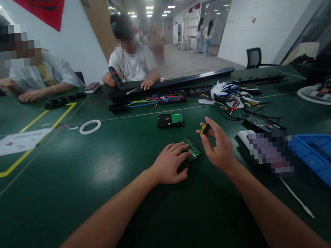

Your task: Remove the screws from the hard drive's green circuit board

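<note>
At the left of the green desk (135, 142) I see a sheet of paper (19, 142), lying partly within yellow tape (29, 153), and beyond it a seated person (43, 75). To the right of the paper there is a white ring (82, 130), lying flat. Farther right, on the far side, a co-worker (139, 62) holds a power drill (115, 77) beside a long black housing with coloured wires (142, 101) near it.

In the middle, on the near side, the left hand (169, 164) rests upon a circuit-board unit (196, 151); its grip is not clenched, the fingers are stretched over the green board. This unit lies a little tilted on the desk, between the two hands. A second unit (171, 120), black with a green part, lies flat just beyond.

Next comes the right hand (222, 147), raised above the desk. Its grip is closed on a small yellow and black tool (204, 129), held by the fingertips, apart from the board.

Farther to the right are blue and white gloves (223, 89), a red screwdriver (234, 106), a blue tray (326, 155) and, beyond it, a white round grille (306, 97).
</note>
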`<state>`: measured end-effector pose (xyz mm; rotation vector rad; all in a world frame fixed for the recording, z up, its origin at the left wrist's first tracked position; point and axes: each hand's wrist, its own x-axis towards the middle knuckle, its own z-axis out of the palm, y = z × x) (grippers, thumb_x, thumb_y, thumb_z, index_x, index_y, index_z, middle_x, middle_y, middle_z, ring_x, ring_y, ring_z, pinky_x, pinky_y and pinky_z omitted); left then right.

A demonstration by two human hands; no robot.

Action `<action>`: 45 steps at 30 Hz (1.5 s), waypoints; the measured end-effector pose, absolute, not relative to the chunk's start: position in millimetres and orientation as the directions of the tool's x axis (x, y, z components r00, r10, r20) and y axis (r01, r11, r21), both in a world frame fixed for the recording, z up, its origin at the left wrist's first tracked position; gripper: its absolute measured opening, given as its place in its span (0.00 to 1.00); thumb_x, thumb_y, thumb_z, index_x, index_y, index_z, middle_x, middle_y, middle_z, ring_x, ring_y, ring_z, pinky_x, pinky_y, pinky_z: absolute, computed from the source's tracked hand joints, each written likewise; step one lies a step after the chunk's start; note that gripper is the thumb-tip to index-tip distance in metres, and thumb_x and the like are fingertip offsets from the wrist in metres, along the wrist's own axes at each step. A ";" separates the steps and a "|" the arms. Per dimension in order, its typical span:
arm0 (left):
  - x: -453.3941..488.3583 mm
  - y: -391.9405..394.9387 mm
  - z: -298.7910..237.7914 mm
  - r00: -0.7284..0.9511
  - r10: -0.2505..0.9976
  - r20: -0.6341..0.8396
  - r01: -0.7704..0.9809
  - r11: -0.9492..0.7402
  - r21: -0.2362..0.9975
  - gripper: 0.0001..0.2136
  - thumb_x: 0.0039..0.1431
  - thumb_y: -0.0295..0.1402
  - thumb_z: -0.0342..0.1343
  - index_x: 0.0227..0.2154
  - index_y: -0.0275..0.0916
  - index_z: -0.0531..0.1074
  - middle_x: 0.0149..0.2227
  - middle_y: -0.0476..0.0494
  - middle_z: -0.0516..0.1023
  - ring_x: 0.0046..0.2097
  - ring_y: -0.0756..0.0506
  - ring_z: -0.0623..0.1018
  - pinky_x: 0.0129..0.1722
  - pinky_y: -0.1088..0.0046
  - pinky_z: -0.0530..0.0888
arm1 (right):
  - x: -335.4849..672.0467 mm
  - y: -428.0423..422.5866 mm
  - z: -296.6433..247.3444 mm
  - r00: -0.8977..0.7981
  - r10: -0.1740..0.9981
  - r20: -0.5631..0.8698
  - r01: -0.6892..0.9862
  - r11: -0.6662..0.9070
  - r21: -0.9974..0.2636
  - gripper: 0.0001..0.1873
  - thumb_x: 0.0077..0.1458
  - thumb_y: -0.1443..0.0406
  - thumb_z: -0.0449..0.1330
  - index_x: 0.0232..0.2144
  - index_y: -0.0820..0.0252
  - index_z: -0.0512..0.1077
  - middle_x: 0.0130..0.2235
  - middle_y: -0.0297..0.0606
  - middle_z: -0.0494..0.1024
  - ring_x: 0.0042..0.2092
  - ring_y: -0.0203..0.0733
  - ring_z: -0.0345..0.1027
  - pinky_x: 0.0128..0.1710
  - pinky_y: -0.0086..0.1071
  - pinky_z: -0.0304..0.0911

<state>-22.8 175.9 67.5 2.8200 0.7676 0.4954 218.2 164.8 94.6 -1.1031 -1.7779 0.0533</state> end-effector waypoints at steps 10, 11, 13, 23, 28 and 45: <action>-22.8 175.9 67.5 0.809 0.520 0.273 0.457 -0.849 0.264 0.31 0.61 0.44 0.58 0.66 0.41 0.67 0.71 0.34 0.65 0.72 0.31 0.64 0.70 0.43 0.62 | 218.4 164.4 96.0 -0.061 0.642 0.765 0.699 0.574 -0.426 0.33 0.64 0.64 0.63 0.69 0.46 0.61 0.53 0.43 0.79 0.42 0.47 0.78 0.46 0.49 0.81; -22.8 175.8 67.4 0.809 0.520 0.274 0.457 -0.850 0.263 0.31 0.61 0.44 0.58 0.66 0.41 0.67 0.71 0.33 0.65 0.72 0.31 0.64 0.70 0.44 0.62 | 218.3 164.4 95.9 -0.063 0.646 0.761 0.687 0.581 -0.436 0.34 0.65 0.64 0.63 0.70 0.47 0.59 0.55 0.44 0.78 0.44 0.47 0.79 0.47 0.49 0.81; -23.0 175.9 67.2 0.811 0.516 0.276 0.453 -0.852 0.262 0.31 0.61 0.43 0.59 0.66 0.41 0.67 0.71 0.33 0.66 0.72 0.31 0.64 0.70 0.44 0.62 | 217.7 164.4 95.6 -0.065 0.655 0.753 0.657 0.596 -0.462 0.35 0.65 0.66 0.61 0.70 0.48 0.57 0.60 0.46 0.76 0.46 0.48 0.80 0.49 0.49 0.80; -22.8 176.8 65.2 0.810 0.517 0.277 0.454 -0.851 0.264 0.31 0.60 0.43 0.59 0.66 0.42 0.67 0.71 0.34 0.65 0.72 0.30 0.64 0.70 0.43 0.62 | 218.4 163.9 97.2 -0.081 0.658 0.748 0.671 0.591 -0.448 0.34 0.64 0.65 0.62 0.69 0.47 0.59 0.57 0.45 0.76 0.45 0.47 0.78 0.48 0.49 0.80; -22.9 176.2 66.1 0.807 0.521 0.277 0.460 -0.850 0.257 0.31 0.60 0.43 0.59 0.66 0.41 0.67 0.71 0.34 0.65 0.72 0.31 0.64 0.70 0.44 0.62 | 219.3 165.2 96.7 -0.045 0.648 0.760 0.690 0.571 -0.445 0.32 0.64 0.64 0.64 0.67 0.48 0.62 0.55 0.44 0.76 0.44 0.46 0.77 0.47 0.48 0.80; -22.3 176.0 66.7 0.812 0.513 0.279 0.453 -0.855 0.253 0.31 0.61 0.44 0.59 0.65 0.40 0.68 0.71 0.33 0.66 0.72 0.30 0.64 0.70 0.44 0.62 | 217.3 163.2 102.6 -0.079 0.640 0.765 0.675 0.599 -0.431 0.33 0.65 0.66 0.62 0.69 0.48 0.61 0.56 0.46 0.73 0.45 0.46 0.76 0.45 0.47 0.79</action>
